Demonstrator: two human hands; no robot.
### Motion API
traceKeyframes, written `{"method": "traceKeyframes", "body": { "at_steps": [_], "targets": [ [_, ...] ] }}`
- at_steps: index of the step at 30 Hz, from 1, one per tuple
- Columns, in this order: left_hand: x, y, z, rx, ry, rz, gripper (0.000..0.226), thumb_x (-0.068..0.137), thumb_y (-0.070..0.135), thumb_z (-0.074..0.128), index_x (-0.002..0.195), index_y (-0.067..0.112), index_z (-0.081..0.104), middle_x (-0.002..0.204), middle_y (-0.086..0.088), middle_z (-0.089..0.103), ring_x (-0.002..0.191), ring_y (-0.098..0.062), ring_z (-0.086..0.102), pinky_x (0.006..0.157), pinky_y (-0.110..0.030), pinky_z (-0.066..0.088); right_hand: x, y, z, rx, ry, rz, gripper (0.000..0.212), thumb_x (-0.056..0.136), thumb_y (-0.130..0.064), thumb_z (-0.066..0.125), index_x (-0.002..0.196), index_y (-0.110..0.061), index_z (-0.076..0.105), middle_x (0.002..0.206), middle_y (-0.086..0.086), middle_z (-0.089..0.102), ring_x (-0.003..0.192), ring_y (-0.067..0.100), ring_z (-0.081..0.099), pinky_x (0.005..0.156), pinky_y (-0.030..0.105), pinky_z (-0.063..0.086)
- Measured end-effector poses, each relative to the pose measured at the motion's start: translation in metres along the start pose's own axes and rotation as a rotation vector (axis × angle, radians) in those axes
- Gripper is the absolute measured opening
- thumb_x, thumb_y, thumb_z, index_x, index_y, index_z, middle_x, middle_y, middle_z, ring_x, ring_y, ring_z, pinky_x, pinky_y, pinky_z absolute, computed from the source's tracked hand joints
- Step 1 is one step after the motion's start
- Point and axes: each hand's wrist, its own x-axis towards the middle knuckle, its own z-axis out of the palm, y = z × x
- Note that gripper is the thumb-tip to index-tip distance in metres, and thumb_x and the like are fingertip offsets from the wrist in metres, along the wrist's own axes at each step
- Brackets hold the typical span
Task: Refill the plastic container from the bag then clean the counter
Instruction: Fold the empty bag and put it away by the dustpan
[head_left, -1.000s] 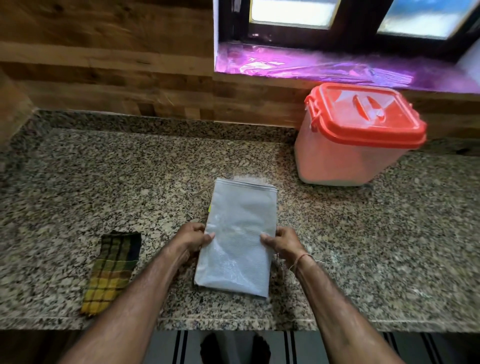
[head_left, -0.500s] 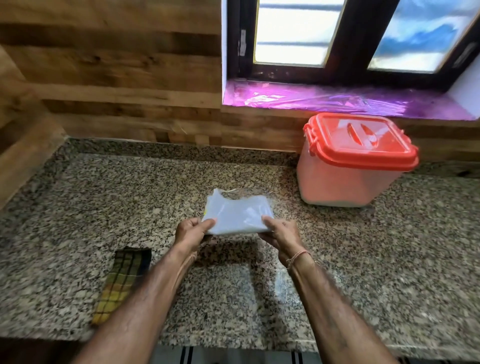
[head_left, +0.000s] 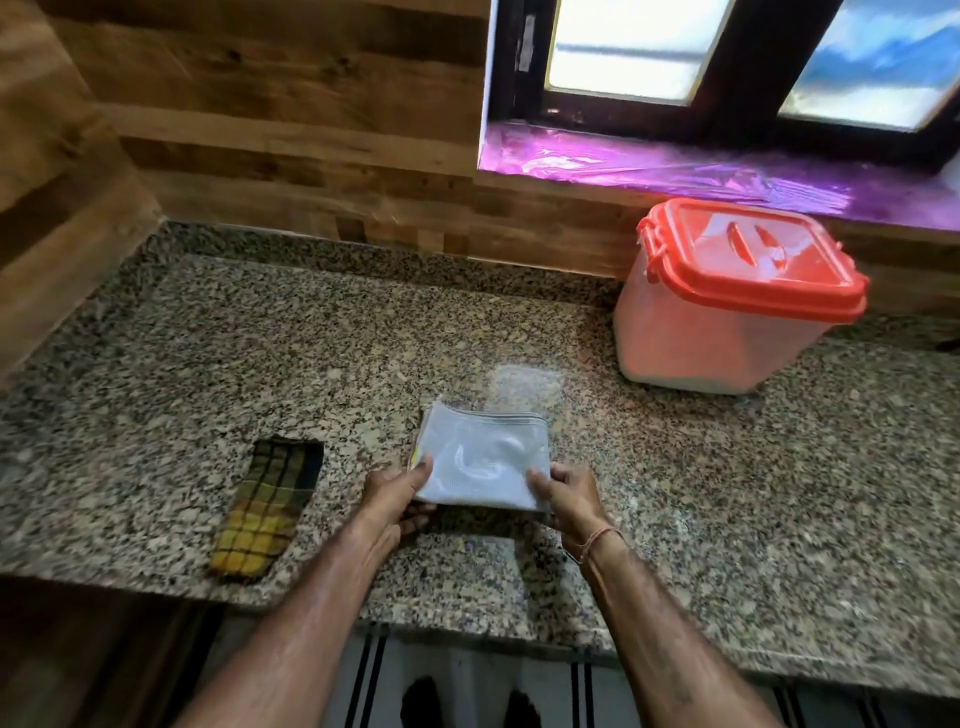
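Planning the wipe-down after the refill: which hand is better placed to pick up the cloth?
Probably the left hand. The folded yellow-and-green checked cloth lies on the speckled granite counter just to its left, while the right hand would have to cross the folded white plastic bag both hold.

A home kitchen: speckled granite counter (head_left: 260, 364), wood-panelled wall (head_left: 285, 130), window (head_left: 675, 52), lidded storage container (head_left: 727, 301).

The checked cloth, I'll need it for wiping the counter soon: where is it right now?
In the head view the checked cloth lies flat on the granite counter near its front edge, just left of the left hand, clear of the folded bag.
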Motion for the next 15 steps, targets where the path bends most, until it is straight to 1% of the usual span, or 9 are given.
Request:
{"method": "traceKeyframes", "body": {
  "at_steps": [1, 3, 4, 5, 8, 9, 11, 13, 15],
  "targets": [
    [-0.002, -0.004, -0.004, 0.002, 0.009, 0.035, 0.022, 0.093, 0.033, 0.071, 0.098, 0.012, 0.065, 0.077, -0.009, 0.071, 0.049, -0.013, 0.064, 0.042, -0.021, 0.052, -0.004, 0.0, 0.001, -0.022, 0.024, -0.031, 0.009, 0.094, -0.009, 0.066, 0.088, -0.005, 0.071, 0.096, 0.017, 0.074, 0.082, 0.03, 0.072, 0.077, 0.049, 0.061],
    [-0.01, -0.006, -0.009, 0.019, 0.025, 0.116, 0.017, 0.094, 0.026, 0.07, 0.103, 0.011, 0.069, 0.082, -0.008, 0.075, 0.061, -0.016, 0.069, 0.048, -0.024, 0.054, -0.012, 0.002, 0.004, -0.066, 0.064, -0.113, 0.012, 0.094, -0.014, 0.066, 0.095, -0.004, 0.072, 0.095, 0.013, 0.074, 0.081, 0.025, 0.073, 0.061, 0.034, 0.062],
    [-0.02, -0.008, -0.015, 0.013, 0.029, 0.174, 0.015, 0.094, 0.022, 0.07, 0.104, 0.011, 0.07, 0.087, -0.01, 0.077, 0.068, -0.018, 0.072, 0.051, -0.025, 0.055, -0.018, 0.002, 0.007, -0.078, 0.048, -0.152, 0.015, 0.093, -0.015, 0.065, 0.1, -0.003, 0.071, 0.097, 0.012, 0.075, 0.083, 0.025, 0.074, 0.059, 0.029, 0.06],
    [-0.029, -0.01, -0.023, 0.01, 0.019, 0.233, 0.016, 0.094, 0.02, 0.07, 0.107, 0.01, 0.071, 0.094, -0.012, 0.078, 0.075, -0.02, 0.074, 0.055, -0.025, 0.057, -0.024, 0.003, 0.01, -0.088, 0.014, -0.194, 0.017, 0.092, -0.015, 0.066, 0.101, -0.002, 0.072, 0.098, 0.013, 0.076, 0.084, 0.025, 0.075, 0.06, 0.029, 0.06],
    [-0.057, -0.021, -0.049, -0.042, 0.01, 0.361, 0.023, 0.095, 0.011, 0.068, 0.118, 0.008, 0.068, 0.109, -0.014, 0.077, 0.095, -0.024, 0.075, 0.07, -0.025, 0.059, -0.038, -0.001, 0.024, -0.141, -0.085, -0.29, 0.018, 0.089, -0.019, 0.068, 0.098, -0.004, 0.075, 0.097, 0.014, 0.077, 0.086, 0.029, 0.077, 0.067, 0.039, 0.065],
    [-0.073, -0.033, -0.063, -0.091, 0.065, 0.386, 0.026, 0.095, 0.009, 0.067, 0.121, 0.007, 0.066, 0.109, -0.013, 0.076, 0.093, -0.022, 0.075, 0.069, -0.024, 0.059, -0.049, 0.001, 0.034, -0.179, -0.146, -0.334, 0.018, 0.089, -0.02, 0.068, 0.097, -0.006, 0.075, 0.095, 0.012, 0.078, 0.086, 0.027, 0.077, 0.069, 0.041, 0.065],
    [-0.11, -0.057, -0.083, -0.211, 0.191, 0.39, 0.026, 0.096, 0.009, 0.066, 0.122, 0.007, 0.063, 0.101, -0.007, 0.076, 0.08, -0.013, 0.074, 0.059, -0.02, 0.056, -0.07, 0.012, 0.051, -0.28, -0.222, -0.441, 0.016, 0.09, -0.022, 0.068, 0.094, -0.009, 0.077, 0.089, 0.007, 0.078, 0.082, 0.02, 0.075, 0.067, 0.035, 0.063],
    [-0.145, -0.087, -0.1, -0.271, 0.294, 0.404, 0.017, 0.097, 0.008, 0.064, 0.114, 0.011, 0.066, 0.09, 0.001, 0.076, 0.071, -0.006, 0.073, 0.053, -0.017, 0.053, -0.093, 0.029, 0.066, -0.383, -0.287, -0.532, 0.016, 0.089, -0.025, 0.069, 0.093, -0.013, 0.077, 0.086, 0.002, 0.077, 0.078, 0.016, 0.072, 0.066, 0.033, 0.058],
    [-0.186, -0.122, -0.12, -0.33, 0.402, 0.399, 0.013, 0.098, 0.007, 0.062, 0.107, 0.015, 0.067, 0.08, 0.006, 0.077, 0.067, -0.002, 0.072, 0.053, -0.016, 0.053, -0.12, 0.049, 0.081, -0.495, -0.394, -0.587, 0.017, 0.087, -0.027, 0.07, 0.096, -0.014, 0.077, 0.085, -0.002, 0.076, 0.075, 0.011, 0.069, 0.068, 0.032, 0.055]
  ]
}}
